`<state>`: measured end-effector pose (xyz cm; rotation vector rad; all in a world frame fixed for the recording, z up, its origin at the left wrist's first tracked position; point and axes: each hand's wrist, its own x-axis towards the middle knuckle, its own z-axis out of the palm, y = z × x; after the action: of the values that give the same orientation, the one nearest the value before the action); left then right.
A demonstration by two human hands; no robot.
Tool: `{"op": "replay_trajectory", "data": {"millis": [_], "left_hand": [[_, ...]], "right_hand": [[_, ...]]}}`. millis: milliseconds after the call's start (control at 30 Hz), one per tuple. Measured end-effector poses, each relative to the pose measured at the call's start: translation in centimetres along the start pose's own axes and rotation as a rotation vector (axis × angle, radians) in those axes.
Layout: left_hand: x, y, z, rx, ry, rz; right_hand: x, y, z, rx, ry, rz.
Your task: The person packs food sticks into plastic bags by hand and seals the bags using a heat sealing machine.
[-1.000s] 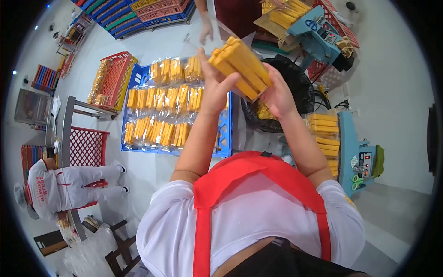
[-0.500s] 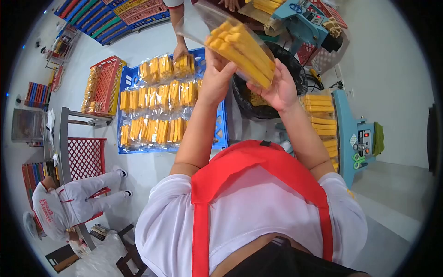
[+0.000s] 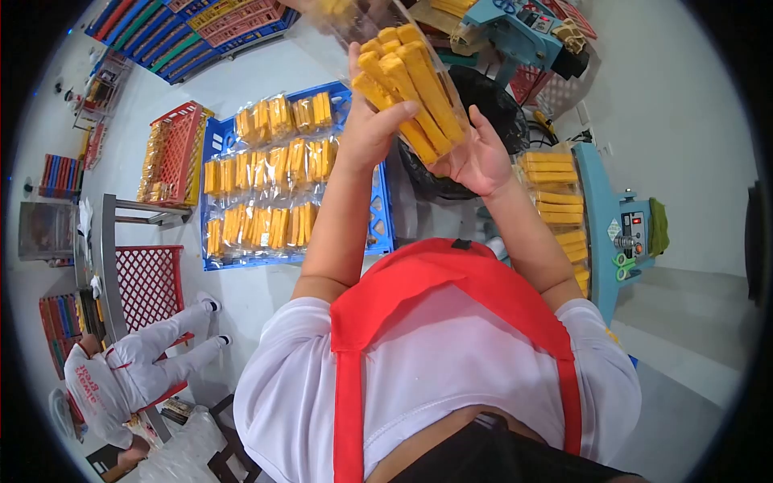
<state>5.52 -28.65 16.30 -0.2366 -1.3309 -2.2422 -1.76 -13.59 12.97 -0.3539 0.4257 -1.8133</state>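
A clear bag of yellow breadsticks (image 3: 411, 88) is tilted up in front of me over the black-lined bin (image 3: 503, 105). My left hand (image 3: 374, 129) grips its left side, thumb across the front and fingers behind. My right hand (image 3: 475, 157) cups its lower end, palm up, with the thumb extended and some fingers hidden beneath. Left of my arms lies a blue crate (image 3: 382, 213) with rows of similar filled bags (image 3: 274, 165).
More filled bags (image 3: 555, 193) lie beside a teal sealing machine (image 3: 600, 233) at right. Another teal machine (image 3: 515, 32) stands at top right. A co-worker's blurred hand (image 3: 310, 8) shows at the top. Another person (image 3: 121, 370) works at lower left, near a red crate (image 3: 181, 149).
The bag has turned more upright and come slightly nearer, and my left thumb now lies over its front. A co-worker's hand has left the blue crate and moved up, near a blurred yellow item.
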Motion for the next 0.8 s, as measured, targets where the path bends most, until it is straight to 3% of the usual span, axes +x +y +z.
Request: {"op": "replay_trajectory", "data": {"millis": [133,233,267,300,333,400,433,500,533,600,667,733,800], "left_hand": [[0.1,0.3,0.5,0.115,-0.014,-0.005],[0.1,1.1,-0.7,0.014,-0.036,-0.129],[0.1,1.5,-1.2,-0.078,-0.107,-0.260],[0.0,1.7,-1.5,-0.172,-0.177,-0.394],[-0.1,1.3,-1.9,-0.173,-0.169,-0.400],[-0.5,0.3,-2.6,-0.357,-0.263,-0.666],[-0.8,-0.2,-2.0,-0.410,-0.289,-0.706],[-1.3,-1.7,-1.6,-0.465,-0.337,-0.770],[-1.5,-2.2,-1.6,-0.515,-0.382,-0.818],[-1.9,-3.0,-2.2,-0.522,-0.361,-0.862],[-2.5,-4.1,-3.3,-0.659,-0.375,-0.897],[-3.2,-3.4,-2.6,-0.660,-0.299,-0.794],[-3.5,-2.7,-4.3,-0.872,-0.030,-0.730]], "right_hand": [[-0.2,-0.1,0.0,-0.145,-0.043,0.003],[-0.7,-1.1,-0.2,-0.704,0.242,-0.282],[-0.6,-2.4,-0.3,-0.910,0.312,-0.397],[-0.9,-4.3,0.7,-1.045,0.309,-0.503],[-1.0,-6.3,2.5,-1.177,0.309,-0.609],[-0.6,-9.2,5.3,-1.354,0.187,-0.839],[-0.7,-10.3,6.6,-1.350,0.202,-0.836],[-0.8,-11.9,8.3,-1.642,0.165,-0.263],[-0.6,-12.5,7.6,-1.643,0.172,-0.267],[-0.1,-14.0,5.9,-1.720,-0.148,0.101],[-0.8,-13.2,6.4,-1.706,-0.195,0.055],[-1.3,-12.3,6.3,-1.414,-0.077,-0.057],[-1.6,-11.4,5.9,-1.414,0.021,-0.127]]}}
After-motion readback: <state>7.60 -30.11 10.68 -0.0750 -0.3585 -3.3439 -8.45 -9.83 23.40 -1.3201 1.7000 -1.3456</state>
